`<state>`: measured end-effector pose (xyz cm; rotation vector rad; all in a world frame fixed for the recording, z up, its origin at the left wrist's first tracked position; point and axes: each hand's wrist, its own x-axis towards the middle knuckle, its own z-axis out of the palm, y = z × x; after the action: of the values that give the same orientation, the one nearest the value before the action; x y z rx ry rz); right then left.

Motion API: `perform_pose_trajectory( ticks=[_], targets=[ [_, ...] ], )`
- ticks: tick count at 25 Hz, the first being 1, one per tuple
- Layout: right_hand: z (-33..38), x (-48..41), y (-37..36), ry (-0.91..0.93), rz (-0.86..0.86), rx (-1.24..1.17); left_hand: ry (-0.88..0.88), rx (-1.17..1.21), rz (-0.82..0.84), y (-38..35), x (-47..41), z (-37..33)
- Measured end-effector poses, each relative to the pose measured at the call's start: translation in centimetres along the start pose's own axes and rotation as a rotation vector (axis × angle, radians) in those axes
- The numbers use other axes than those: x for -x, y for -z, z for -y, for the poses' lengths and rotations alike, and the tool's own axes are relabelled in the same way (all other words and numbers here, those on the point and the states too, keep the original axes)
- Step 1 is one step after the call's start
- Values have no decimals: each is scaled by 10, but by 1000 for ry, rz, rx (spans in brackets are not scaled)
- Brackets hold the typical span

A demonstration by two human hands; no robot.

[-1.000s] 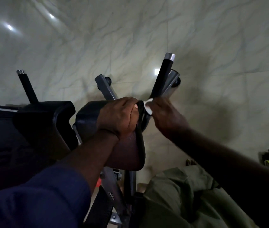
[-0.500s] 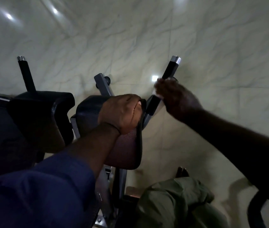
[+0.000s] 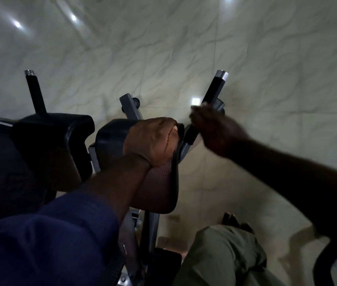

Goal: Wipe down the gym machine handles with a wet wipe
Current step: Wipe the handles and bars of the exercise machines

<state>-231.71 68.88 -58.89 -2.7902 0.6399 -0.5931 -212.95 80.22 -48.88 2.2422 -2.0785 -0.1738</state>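
While the left hand (image 3: 153, 141) grips the top of the pad (image 3: 111, 137), the right hand (image 3: 215, 129) clasps the handle (image 3: 215, 89) just right of the pad, wipe hidden, seemingly mid-rub; next likely calls for sliding up toward its cap (image 3: 221, 73).

No readable text. Small label (image 3: 124, 248) on grey machine frame (image 3: 131, 230): lettering too blurred.

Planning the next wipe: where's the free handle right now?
Head view, far left: the free handle rises behind the left pad, left of the left hand.
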Motion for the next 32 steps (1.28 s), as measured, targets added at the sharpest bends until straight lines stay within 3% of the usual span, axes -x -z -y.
perform_pose_trajectory(
  ticks=[3, 6, 8, 10, 11, 12, 14, 17, 19, 21, 24, 27, 30, 32],
  targets=[
    [21, 4, 11, 207, 93, -24, -22, 3, 1, 0, 0, 0],
    [-35, -21, -2, 363, 23, 71, -32, 10, 12, -1, 0, 1],
    [-68, -34, -9, 281, -25, -112, -40, 12, 6, -1, 1, 2],
    [-71, -28, -17, -22, -2, -587, -32, -4, -11, 0, 1, 2],
    [-66, -22, -16, -188, 12, -709, -25, -12, -15, 0, 1, 2],
    [-55, -14, -7, -219, -31, -481, -20, -13, -15, 1, 1, 1],
    [-29, -1, 8, 107, 3, 77, -15, -21, -7, 3, 1, -2],
    [-40, -3, 17, 188, 49, 84, -13, -11, -4, 3, -1, -1],
    [-64, -26, 36, 0, 29, 35, -17, -11, 6, 1, 1, -1],
    [-74, -55, 57, -348, -18, -174, -20, -18, 2, -1, 1, 0],
    [-57, -70, 47, -819, -240, -420, -31, -35, 6, -1, 0, 0],
    [-58, -66, 31, -1229, -517, -849, -34, -39, 18, 1, -1, -1],
    [-29, -43, 10, -1358, -607, -1186, -36, -13, 14, 3, -2, 0],
    [6, -31, 8, -1346, -601, -1197, -50, -19, -13, 2, -2, -1]
  ],
)
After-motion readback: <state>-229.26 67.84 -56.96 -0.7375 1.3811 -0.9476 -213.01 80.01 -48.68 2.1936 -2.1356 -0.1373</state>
